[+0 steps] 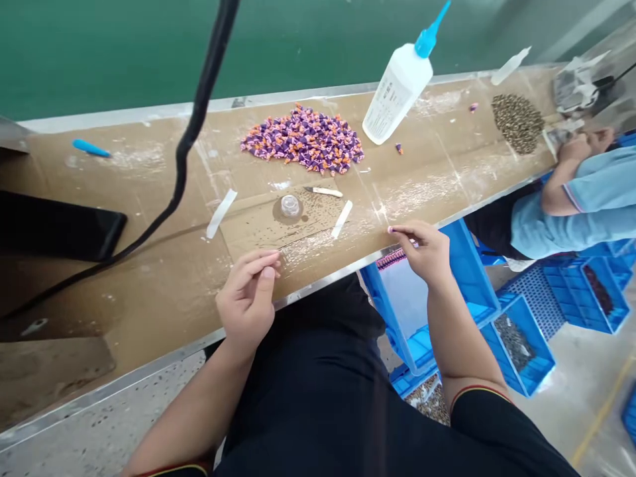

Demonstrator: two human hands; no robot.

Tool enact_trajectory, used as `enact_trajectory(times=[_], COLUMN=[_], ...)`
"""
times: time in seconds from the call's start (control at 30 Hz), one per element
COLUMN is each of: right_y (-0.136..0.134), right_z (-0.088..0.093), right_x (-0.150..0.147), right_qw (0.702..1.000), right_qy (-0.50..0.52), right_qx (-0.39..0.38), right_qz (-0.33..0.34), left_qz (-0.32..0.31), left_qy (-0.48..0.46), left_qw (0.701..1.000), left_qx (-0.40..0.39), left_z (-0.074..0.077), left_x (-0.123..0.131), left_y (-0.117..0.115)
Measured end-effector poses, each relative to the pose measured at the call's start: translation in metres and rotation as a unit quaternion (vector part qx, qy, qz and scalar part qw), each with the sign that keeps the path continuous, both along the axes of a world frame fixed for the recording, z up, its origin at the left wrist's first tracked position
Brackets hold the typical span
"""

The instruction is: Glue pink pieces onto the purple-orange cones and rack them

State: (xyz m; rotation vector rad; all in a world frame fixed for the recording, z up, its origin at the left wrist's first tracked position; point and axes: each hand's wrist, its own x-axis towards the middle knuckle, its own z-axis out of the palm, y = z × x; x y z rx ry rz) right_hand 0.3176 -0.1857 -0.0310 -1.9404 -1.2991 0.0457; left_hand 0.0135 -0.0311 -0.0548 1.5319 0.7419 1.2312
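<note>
Tiny piece point(391, 230) pinched in right hand point(426, 252), left hand point(248, 295) curled narrow (cannot tell if holding), purple-orange heap point(305, 140) beyond.

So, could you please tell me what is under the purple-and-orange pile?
Around the pile, brown tabletop shows right up to its edges; whatever lies directly beneath it is covered and cannot be seen.

The cardboard point(169, 291) looks matt, the bottle point(397, 93) smooth plastic — the edging point(322, 285) dull metal.
</note>
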Motion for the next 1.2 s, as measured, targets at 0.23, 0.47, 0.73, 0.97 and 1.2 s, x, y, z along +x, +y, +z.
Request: enact_trajectory(times=[0.23, 0.47, 0.73, 0.97, 1.2], right_y=[0.038, 0.030, -0.022, -0.112, -0.108], right_z=[0.008, -0.005, -0.029, -0.093, -0.140], right_x=[0.019, 0.019, 0.039, 0.115, 0.147], right_qw=[0.957, 0.985, 0.992, 0.915, 0.861], right_qy=[-0.133, -0.055, 0.066, 0.143, 0.148], right_qx=[-0.126, -0.092, 0.031, -0.209, -0.382], right_qz=[0.224, 0.134, -0.106, -0.313, -0.301], left_qz=[0.026, 0.043, 0.041, 0.062, 0.066], left_qy=[0.011, 0.054, 0.105, 0.128, 0.145], left_qw=[1.000, 0.997, 0.991, 0.986, 0.981], left_qx=[0.010, 0.020, 0.074, 0.084, 0.113], left_z=[-0.003, 0.002, 0.005, 0.006, 0.008], left_x=[-0.001, 0.000, 0.008, 0.014, 0.016], left_y=[0.000, 0.001, 0.005, 0.006, 0.004])
